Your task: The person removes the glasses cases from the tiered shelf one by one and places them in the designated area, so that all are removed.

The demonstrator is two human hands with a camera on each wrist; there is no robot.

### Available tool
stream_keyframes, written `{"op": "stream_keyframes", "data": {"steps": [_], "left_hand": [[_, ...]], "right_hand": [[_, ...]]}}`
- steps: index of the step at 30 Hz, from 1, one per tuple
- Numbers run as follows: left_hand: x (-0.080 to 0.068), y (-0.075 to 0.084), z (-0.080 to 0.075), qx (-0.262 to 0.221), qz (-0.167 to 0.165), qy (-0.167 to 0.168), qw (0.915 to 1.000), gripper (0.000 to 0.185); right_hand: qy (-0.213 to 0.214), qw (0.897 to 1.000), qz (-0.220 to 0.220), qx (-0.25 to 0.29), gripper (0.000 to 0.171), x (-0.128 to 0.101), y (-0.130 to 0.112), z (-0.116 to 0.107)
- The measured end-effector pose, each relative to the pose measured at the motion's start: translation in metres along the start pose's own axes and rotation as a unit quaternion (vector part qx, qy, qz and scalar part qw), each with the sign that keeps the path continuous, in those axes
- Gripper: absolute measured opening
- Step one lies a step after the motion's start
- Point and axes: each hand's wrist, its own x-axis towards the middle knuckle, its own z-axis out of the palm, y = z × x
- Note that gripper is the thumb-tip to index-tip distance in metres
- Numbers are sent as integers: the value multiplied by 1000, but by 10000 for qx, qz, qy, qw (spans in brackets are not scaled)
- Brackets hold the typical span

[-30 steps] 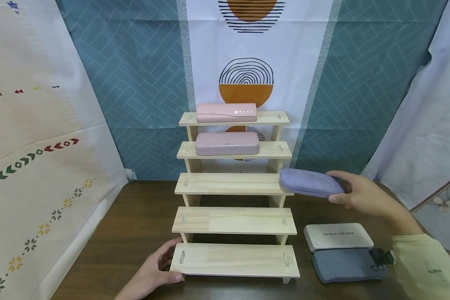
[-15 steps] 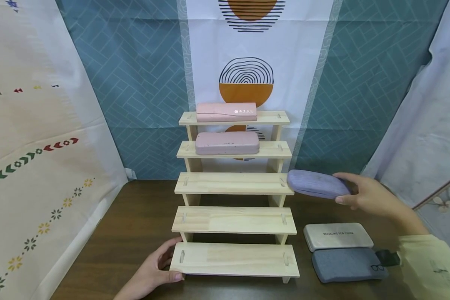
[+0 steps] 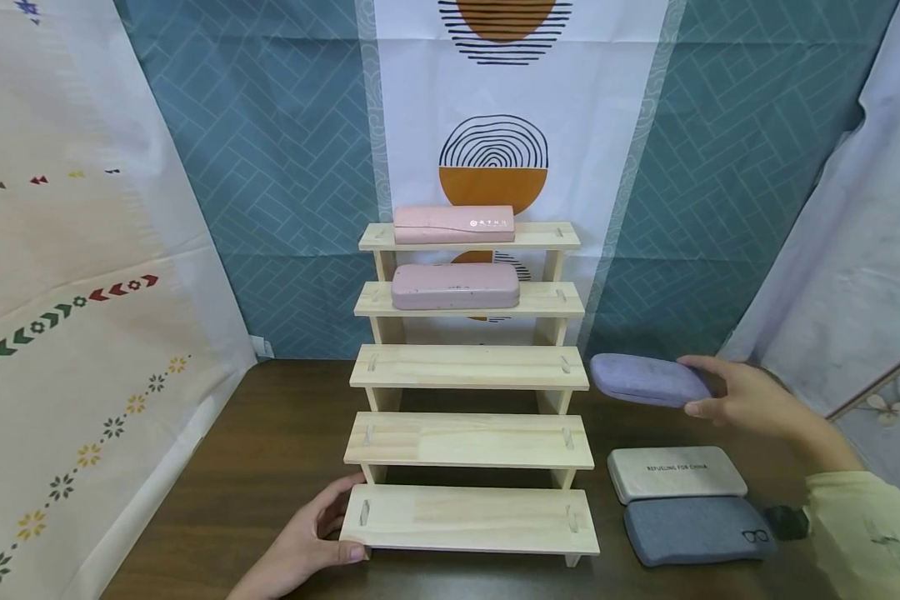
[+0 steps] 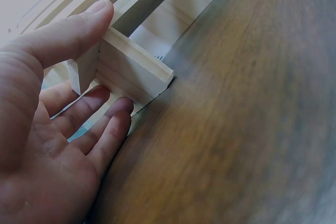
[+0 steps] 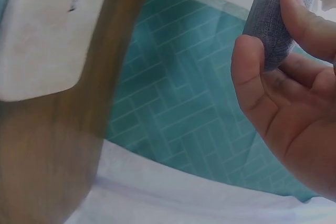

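My right hand [image 3: 746,404] pinches the right end of a purple glasses case [image 3: 645,380] just right of the middle step. In the right wrist view thumb and fingers close round the end of this fabric-covered case [image 5: 275,22]. My left hand [image 3: 307,537] grips the front left corner of a five-step wooden display rack [image 3: 468,518]. The left wrist view has its thumb [image 4: 86,27] on the step's edge and its fingers curled by the side support [image 4: 128,69]. A pink glasses case [image 3: 453,225] lies on the top step, a mauve case [image 3: 455,287] one step below.
To the right of the rack, a white glasses case [image 3: 677,473] with black lettering and a blue-grey case [image 3: 697,531] lie side by side on the dark wooden table [image 3: 217,483]. Patterned cloth [image 3: 285,167] hangs behind, with pale cloth on both sides.
My right hand has drawn the purple glasses case to the right and slightly down, away from the middle step's right end. The left hand stays at the rack's corner.
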Motion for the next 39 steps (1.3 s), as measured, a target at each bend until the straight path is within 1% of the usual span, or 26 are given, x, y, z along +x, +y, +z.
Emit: {"op": "stream_keyframes", "data": {"steps": [3, 6, 12, 15, 21, 24, 27, 34, 37, 39], "left_hand": [[0, 0, 0, -11, -17, 1, 10000, 84], [0, 0, 0, -36, 37, -2, 10000, 83], [-1, -1, -1, -95, 414, -123, 9990, 80], [0, 0, -1, -115, 477, -141, 9987, 79], [1, 0, -1, -92, 468, -152, 9987, 79], [1, 0, -1, -61, 481, -147, 9987, 79], [1, 0, -1, -39, 503, -144, 9986, 79], [-1, -1, 0, -21, 522, -121, 9986, 79], [-1, -1, 0, -9, 459, -99, 9989, 79], [-1, -1, 0, -32, 353, -78, 9993, 80]], "right_hand": [[-46, 10000, -19, -41, 74, 1, 8, 3], [-69, 9999, -29, -89, 75, 3, 14, 6], [-215, 9998, -37, 5, 74, 7, 23, 9], [-323, 9995, -39, 65, 73, 9, 25, 12], [-609, 9976, 93, 311, 71, 10, 32, 17], [-666, 9971, 108, 356, 71, 10, 35, 20], [-718, 9969, 47, 302, 71, 10, 40, 23], [-784, 9967, 55, 199, 71, 9, 50, 27], [-751, 9971, 19, 112, 71, 9, 54, 28], [-760, 9970, 107, 67, 72, 8, 55, 28]]}}
